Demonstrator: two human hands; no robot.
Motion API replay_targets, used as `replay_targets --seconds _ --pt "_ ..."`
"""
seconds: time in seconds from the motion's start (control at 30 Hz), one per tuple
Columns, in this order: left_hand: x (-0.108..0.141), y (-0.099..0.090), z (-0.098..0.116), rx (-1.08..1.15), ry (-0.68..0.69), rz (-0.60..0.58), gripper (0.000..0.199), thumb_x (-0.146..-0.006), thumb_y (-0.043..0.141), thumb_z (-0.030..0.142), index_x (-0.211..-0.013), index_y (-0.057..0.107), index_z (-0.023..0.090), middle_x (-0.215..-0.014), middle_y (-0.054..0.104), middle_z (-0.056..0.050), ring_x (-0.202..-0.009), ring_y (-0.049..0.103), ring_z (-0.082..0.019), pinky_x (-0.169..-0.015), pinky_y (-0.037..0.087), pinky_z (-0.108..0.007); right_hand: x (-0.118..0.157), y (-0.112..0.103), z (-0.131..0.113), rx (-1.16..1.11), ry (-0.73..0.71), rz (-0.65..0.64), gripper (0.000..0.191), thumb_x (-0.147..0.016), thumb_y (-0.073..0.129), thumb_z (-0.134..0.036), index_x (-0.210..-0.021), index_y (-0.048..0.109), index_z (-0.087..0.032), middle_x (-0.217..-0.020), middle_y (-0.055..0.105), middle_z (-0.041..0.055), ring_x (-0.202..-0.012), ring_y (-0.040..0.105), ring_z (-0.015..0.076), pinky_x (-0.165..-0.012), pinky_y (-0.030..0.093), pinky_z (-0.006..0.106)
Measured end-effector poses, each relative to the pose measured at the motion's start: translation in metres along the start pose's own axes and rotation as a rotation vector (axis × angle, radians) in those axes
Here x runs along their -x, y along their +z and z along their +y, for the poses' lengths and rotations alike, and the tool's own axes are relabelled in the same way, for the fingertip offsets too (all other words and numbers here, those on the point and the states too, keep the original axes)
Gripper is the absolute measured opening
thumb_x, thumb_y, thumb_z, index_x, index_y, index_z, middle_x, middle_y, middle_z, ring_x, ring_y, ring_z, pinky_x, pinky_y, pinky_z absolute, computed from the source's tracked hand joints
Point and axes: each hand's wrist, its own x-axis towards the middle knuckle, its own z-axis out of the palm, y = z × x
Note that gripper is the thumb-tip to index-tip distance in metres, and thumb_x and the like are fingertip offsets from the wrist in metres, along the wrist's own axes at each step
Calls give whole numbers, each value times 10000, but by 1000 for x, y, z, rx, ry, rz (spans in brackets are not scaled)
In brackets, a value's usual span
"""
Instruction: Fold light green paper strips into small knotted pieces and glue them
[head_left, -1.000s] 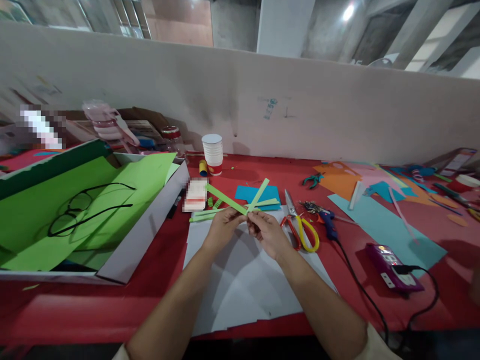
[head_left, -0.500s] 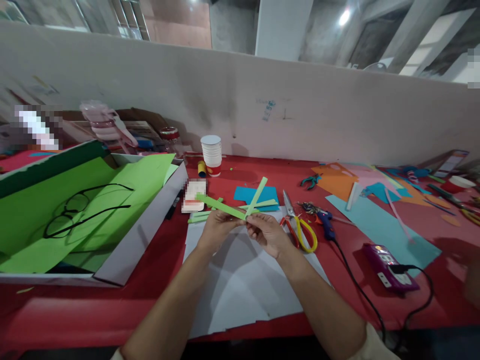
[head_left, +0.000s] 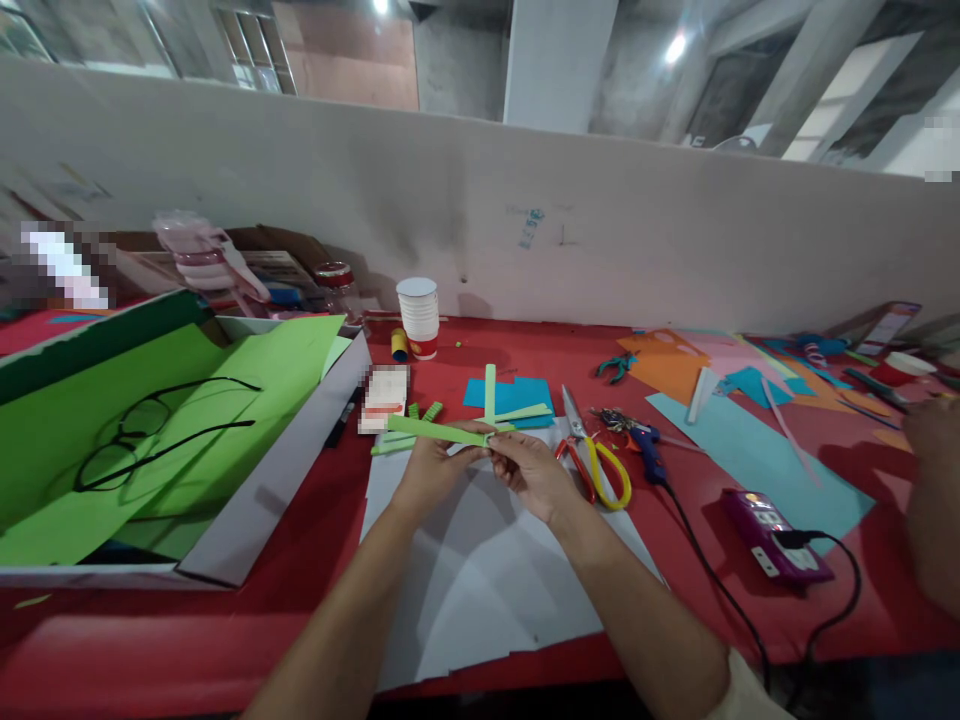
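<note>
Above the white paper sheets (head_left: 487, 590), my left hand (head_left: 442, 465) and my right hand (head_left: 529, 470) meet fingertip to fingertip, both closed in a pinch. Between them are green paper strips (head_left: 435, 430) joined at one end. One strip points left past my left hand; a paler one (head_left: 490, 392) stands away from me over the blue paper (head_left: 536, 392). The exact join is hidden by my fingers. More green strips (head_left: 397, 443) lie behind my left hand, some folded into small stacks. Scissors with red and yellow handles (head_left: 596, 455) rest just right of my right hand.
An open box (head_left: 292, 490) with green sheets and glasses (head_left: 142, 430) stands left. A paper cup (head_left: 418, 318) is at the back. Right lie a corded glue gun (head_left: 649, 455), a purple device (head_left: 776, 540), pliers (head_left: 616, 368) and coloured paper. Another person's arm (head_left: 934, 500) reaches in at right.
The paler strip has swung from leaning right to pointing straight away from me. The other strip has tipped flatter. At the right edge, the other person's arm has come further into view.
</note>
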Motion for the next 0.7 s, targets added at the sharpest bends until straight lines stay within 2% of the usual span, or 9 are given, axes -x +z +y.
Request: replay_targets --seconds 0.2,0.33,0.5,0.6,0.7 --pt "-1 1 -3 31 0 23 179 -584 751 143 -755 728 190 -849 728 -58 -832 649 -207 -805 493 -335 3 4 0 33 -100 41 221 -563 775 -319 -626 630 -164 -542 560 -51 -491 469 56 -508 344 206" --pt "0 3 -3 53 -13 39 179 -596 746 146 -768 726 195 -855 726 -57 -825 647 -202 -812 489 -349 4 5 0 42 -101 25 223 -568 765 -327 -668 649 -165 -582 606 -25 -559 533 85 -560 367 226" --pt "0 4 0 44 -15 26 195 -612 733 168 -801 719 209 -901 718 -49 -856 640 -206 -829 481 -353 3 5 1 45 -128 48 193 -581 748 -306 -655 636 -167 -586 616 -20 -564 542 90 -562 374 226" --pt "0 3 0 102 -72 20 282 -631 725 188 -910 699 220 -944 711 -42 -856 641 -199 -830 483 -358 2 4 3 14 -127 91 191 -571 752 -291 -654 628 -171 -572 605 -32 -545 533 84 -546 363 220" --pt "1 2 -3 245 -165 17 246 -643 730 236 -882 701 186 -899 717 -56 -848 647 -203 -855 479 -386 1 3 3 0 -126 117 181 -570 749 -274 -653 629 -166 -552 593 -38 -528 522 75 -535 353 213"
